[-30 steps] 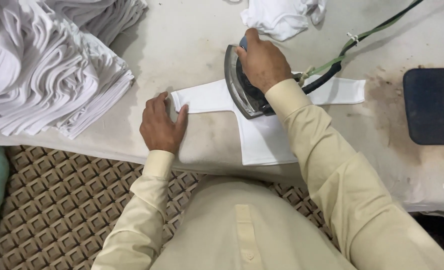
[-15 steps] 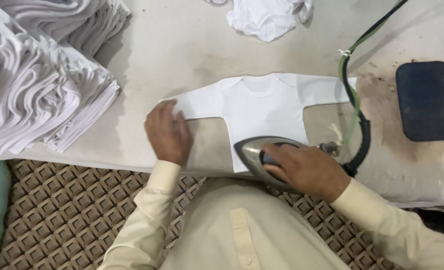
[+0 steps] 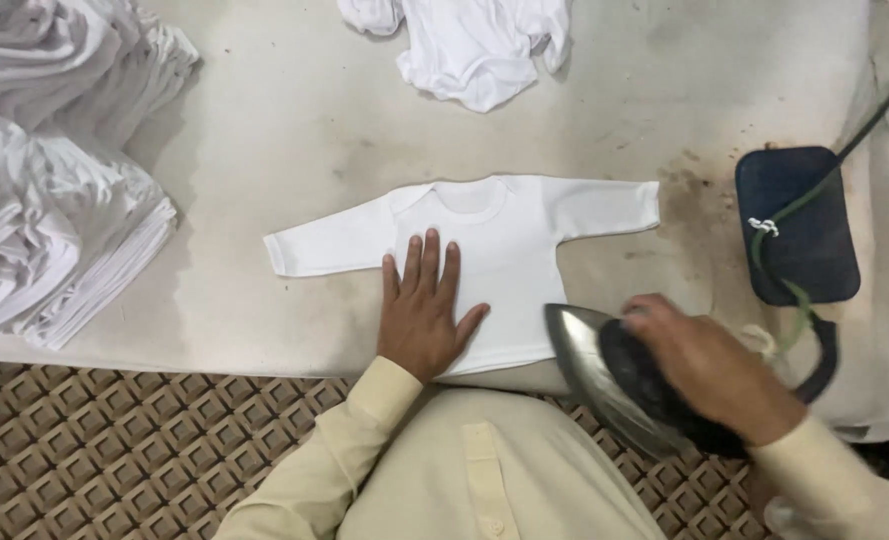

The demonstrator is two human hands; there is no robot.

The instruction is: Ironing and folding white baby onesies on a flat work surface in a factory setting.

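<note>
White long-sleeved baby top (image 3: 509, 235) lies spread flat near the padded table's (image 3: 264, 150) front edge, left hand (image 3: 426, 312) pressed open on it, right hand (image 3: 709, 365) clamped around the metal iron's (image 3: 604, 385) handle at the front-right edge.

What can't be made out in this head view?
- Soleplate of the iron: tilted and motion-blurred, so contact with the white shirt is unclear.
- Right hand: fingers wrap the handle, grip hidden.
- Left hand covers the shirt's lower front.
- Folded white stack: cut off by the left edge.
- Cord: leaves the frame on the right.
</note>
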